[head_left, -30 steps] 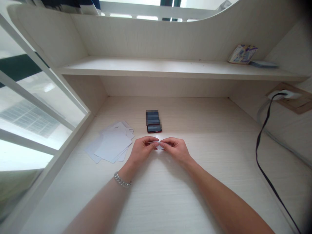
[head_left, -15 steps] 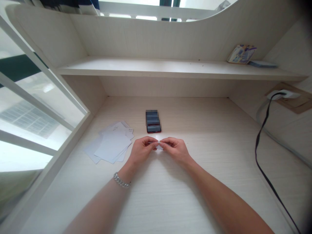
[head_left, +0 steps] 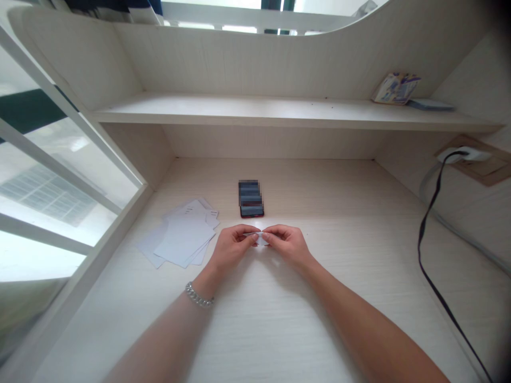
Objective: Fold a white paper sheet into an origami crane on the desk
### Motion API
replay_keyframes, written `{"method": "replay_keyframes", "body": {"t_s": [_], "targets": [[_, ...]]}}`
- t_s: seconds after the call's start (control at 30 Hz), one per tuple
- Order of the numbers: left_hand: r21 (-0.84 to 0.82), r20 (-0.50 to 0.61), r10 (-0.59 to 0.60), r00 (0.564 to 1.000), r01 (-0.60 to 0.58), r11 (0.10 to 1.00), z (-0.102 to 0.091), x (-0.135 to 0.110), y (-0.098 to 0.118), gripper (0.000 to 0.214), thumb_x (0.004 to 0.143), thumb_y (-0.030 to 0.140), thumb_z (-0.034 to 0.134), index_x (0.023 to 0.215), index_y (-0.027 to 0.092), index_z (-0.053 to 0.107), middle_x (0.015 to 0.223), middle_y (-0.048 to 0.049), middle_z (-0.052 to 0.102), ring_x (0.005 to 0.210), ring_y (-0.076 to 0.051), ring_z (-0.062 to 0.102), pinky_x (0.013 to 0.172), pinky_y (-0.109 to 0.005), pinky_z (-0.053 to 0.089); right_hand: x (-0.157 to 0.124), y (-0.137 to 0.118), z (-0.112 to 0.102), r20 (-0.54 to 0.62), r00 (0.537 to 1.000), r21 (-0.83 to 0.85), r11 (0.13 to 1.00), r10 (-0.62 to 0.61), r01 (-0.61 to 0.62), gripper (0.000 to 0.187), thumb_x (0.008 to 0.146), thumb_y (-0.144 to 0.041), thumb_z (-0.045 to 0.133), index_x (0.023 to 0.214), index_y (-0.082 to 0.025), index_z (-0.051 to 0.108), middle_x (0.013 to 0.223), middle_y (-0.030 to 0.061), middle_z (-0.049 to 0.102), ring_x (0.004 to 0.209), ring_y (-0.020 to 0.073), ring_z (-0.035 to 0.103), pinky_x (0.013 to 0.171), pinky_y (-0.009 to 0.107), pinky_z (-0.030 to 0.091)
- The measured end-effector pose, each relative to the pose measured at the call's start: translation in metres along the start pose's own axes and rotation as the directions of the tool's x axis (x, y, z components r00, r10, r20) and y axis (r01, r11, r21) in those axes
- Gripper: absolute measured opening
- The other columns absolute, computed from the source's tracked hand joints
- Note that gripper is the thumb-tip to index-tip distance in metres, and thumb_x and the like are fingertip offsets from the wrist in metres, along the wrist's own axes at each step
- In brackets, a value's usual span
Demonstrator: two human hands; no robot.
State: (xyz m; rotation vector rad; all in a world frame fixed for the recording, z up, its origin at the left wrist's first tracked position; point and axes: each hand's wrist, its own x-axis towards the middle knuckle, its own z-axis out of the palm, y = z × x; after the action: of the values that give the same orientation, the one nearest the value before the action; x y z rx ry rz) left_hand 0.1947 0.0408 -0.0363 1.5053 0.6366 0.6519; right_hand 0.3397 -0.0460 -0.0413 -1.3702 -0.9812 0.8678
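Between my fingertips, just above the desk, is a small folded piece of white paper (head_left: 261, 240). My left hand (head_left: 235, 242) pinches its left side with thumb and forefinger. On the right side, my right hand (head_left: 288, 242) grips it the same way, thumb nearest me. The fingers cover much of the paper, so its full shape is hidden. Just beyond my hands lies a dark phone (head_left: 251, 199) with a red edge, its screen blurred. Left of my left hand, loose white paper sheets (head_left: 184, 236) overlap in a spread pile.
The pale wooden desk (head_left: 339, 213) has a shelf (head_left: 239, 109) across its back, holding a small colourful box (head_left: 396, 88) and a flat bluish item (head_left: 431, 105). A black cable (head_left: 422, 239) runs from the wall socket (head_left: 475, 155) down the right side. White rails (head_left: 51, 159) stand at left.
The left thumb and forefinger have shifted slightly, and a little more of the folded paper shows between my hands. The phone and sheets have stayed in place.
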Motion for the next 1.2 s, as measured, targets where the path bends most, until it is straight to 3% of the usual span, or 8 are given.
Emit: {"method": "replay_keyframes", "body": {"t_s": [0.6,1.2], "targets": [[0.132,-0.004,0.031,1.000,-0.030,0.991,0.0003,-0.0015,-0.0013,0.032,0.072,0.037,0.064,0.095,0.014,0.067,0.087,-0.0093,0.070,0.071,-0.018,0.065,0.064,-0.026,0.053,-0.0009,-0.0044,0.0003,0.001,1.000,-0.008,1.000,0.027,-0.027,0.026,0.069,-0.039,0.067,0.079,-0.016,0.071,0.074,0.0057,0.069,0.066,0.0169,0.062,0.061,0.028,0.049],[0.129,-0.058,0.046,0.997,-0.038,0.991,0.0029,-0.0026,0.0008,0.028,0.071,0.038,0.065,0.083,0.013,0.069,0.077,-0.0077,0.070,0.067,-0.016,0.064,0.062,-0.026,0.052,0.0006,-0.0036,-0.0008,0.003,1.000,0.000,1.000,0.004,-0.004,0.026,0.066,-0.038,0.071,0.080,-0.016,0.072,0.078,0.0070,0.071,0.071,0.0190,0.064,0.065,0.030,0.050]]}}
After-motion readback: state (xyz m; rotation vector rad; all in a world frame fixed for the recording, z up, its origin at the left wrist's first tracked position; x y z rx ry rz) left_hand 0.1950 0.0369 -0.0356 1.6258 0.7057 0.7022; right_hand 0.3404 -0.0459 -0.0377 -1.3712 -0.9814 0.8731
